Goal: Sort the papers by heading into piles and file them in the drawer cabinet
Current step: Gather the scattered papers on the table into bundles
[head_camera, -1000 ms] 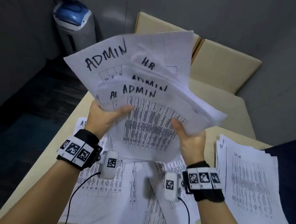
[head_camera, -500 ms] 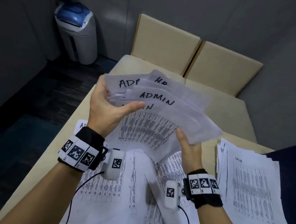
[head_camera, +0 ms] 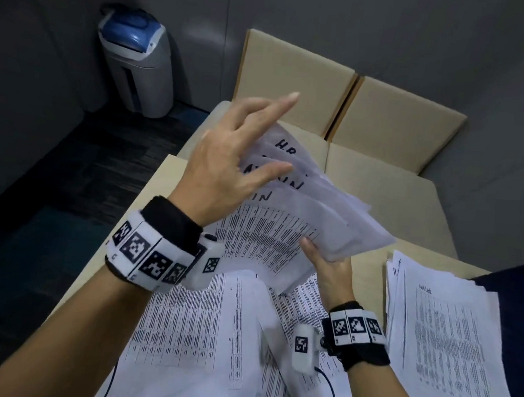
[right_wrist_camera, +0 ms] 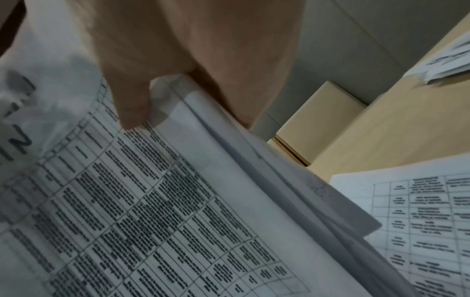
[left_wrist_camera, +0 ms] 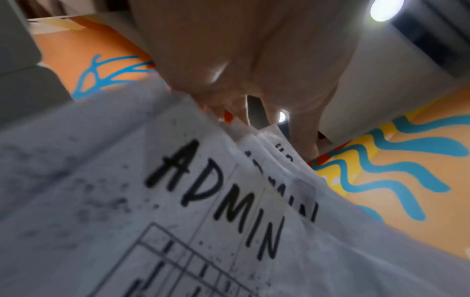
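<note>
Below me the pale wood worktop [head_camera: 151,192] carries loose printed sheets [head_camera: 187,322] spread untidily across its middle. A separate stack of papers [head_camera: 439,329] lies at my right, near the edge, its top sheet a printed table.

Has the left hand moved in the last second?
Yes. The left hand let go of the held papers and rose toward the cardboard box.

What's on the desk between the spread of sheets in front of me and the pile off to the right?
In the head view, bare tan desk separates the spread sheets from the right pile; the right hand, gripping the held stack, hangs above that gap.
</note>
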Motion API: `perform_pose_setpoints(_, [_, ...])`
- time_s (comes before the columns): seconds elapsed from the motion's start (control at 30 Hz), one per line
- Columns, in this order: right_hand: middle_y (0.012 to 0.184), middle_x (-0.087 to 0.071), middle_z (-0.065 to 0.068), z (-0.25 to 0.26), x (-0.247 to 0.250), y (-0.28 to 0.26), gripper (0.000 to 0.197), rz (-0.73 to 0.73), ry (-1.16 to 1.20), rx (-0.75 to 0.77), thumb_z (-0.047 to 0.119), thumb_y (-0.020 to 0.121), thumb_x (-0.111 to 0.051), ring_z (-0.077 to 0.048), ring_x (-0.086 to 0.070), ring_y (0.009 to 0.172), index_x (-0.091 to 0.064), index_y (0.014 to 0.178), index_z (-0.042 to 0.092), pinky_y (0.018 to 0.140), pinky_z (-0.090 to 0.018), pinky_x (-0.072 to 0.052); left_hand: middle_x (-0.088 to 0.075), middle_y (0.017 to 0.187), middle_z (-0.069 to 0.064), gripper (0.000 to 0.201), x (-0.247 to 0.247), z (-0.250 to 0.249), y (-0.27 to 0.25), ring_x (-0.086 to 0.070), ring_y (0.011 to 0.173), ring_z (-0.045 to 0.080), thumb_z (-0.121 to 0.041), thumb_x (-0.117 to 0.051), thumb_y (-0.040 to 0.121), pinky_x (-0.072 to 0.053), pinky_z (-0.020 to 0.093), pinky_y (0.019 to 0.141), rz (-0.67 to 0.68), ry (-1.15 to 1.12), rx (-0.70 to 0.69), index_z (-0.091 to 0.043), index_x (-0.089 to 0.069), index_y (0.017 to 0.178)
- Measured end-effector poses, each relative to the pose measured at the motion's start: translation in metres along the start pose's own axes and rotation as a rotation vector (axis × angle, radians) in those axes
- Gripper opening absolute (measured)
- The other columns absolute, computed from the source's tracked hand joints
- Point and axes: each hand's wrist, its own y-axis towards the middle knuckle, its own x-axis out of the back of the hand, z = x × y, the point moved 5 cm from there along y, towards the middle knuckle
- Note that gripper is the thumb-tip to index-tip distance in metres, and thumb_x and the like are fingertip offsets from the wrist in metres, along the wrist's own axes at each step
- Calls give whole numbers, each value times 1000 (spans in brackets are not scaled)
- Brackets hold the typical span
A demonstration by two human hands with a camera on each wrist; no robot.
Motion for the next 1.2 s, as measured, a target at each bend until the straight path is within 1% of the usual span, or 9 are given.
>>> perform_pose_setpoints(0.17, [103,-75,-4,-1,2,-1,33,-25,37,-11,5,80,-72,-19,-69,101,-66,112,7,84,-29,-56,-69,92,-1,13,2,3,10,-64,88,14,-20,-68,92,-52,38,77,-68,-59,-52,-10,-76,95])
perform_pose_setpoints(0.33, [91,-73,-8,-2,5,-1,5,-17,-4,-26,8,87,-68,-21,-69,90,-72,90,7,85,-34,-55,-65,80,-15,3,20,25,5,-60,75,1,-15,-69,89,-53,36,75,-31,-109,140,-13,-72,90])
perform_pose_setpoints(0.5, [93,-74,-5,-2,3,3,10,-23,-28,0,8,89,-66,-17,-69,92,-71,96,3,82,-25,-53,-68,98,-4,3,30,33,2,-64,92,17,-12,-67,86,-51,46,85,-15,-8,77,-10,-68,87])
perform_pose_setpoints(0.6, [83,-72,0,-2,5,7,9,-82,-70,-15,17,88,-69,-13,-66,83,-71,84,8,78,-24,-52,-63,123,-8,12,32,57,-17,-62,110,17,-12,-62,84,-47,49,97,-3,-122,208,-10,-67,95])
perform_pose_setpoints(0.73, [78,-73,6,1,10,12,11,-180,-73,-4,16,89,-70,-7,-68,78,-68,81,10,76,-19,-52,-47,148,-8,71,23,95,-64,-52,130,20,0,-52,64,-35,46,107,46,-624,484,-16,-48,134])
perform_pose_setpoints(0.9, [68,-59,-6,4,6,15,30,-155,-92,-44,33,87,-74,-13,-59,67,-59,71,12,79,-35,-52,-26,158,-15,133,-25,118,-104,-38,139,4,-47,-94,44,-27,38,116,355,-568,711,-33,-18,152])
perform_pose_setpoints(1.0, [59,-60,7,16,1,16,29,-185,-96,-50,28,88,-71,4,-56,53,-51,72,13,66,-16,-49,-35,152,-14,133,-36,111,-84,-38,137,5,-50,-95,44,-31,32,112,240,-408,700,-27,-19,151])
perform_pose_setpoints(1.1, [76,-71,5,41,-4,17,30,-98,-79,28,35,81,-74,-6,-67,75,-65,86,7,79,-26,-51,-58,129,1,105,-32,98,-59,-59,117,4,-19,-94,54,-50,21,96,39,-456,618,-9,-35,140])
perform_pose_setpoints(1.2, [76,-73,8,56,-1,14,14,-73,-36,115,18,86,-74,-5,-69,77,-65,88,8,76,-19,-53,-66,116,2,84,-24,88,-48,-65,108,5,1,-88,60,-52,12,82,-71,-517,514,-1,-44,131])
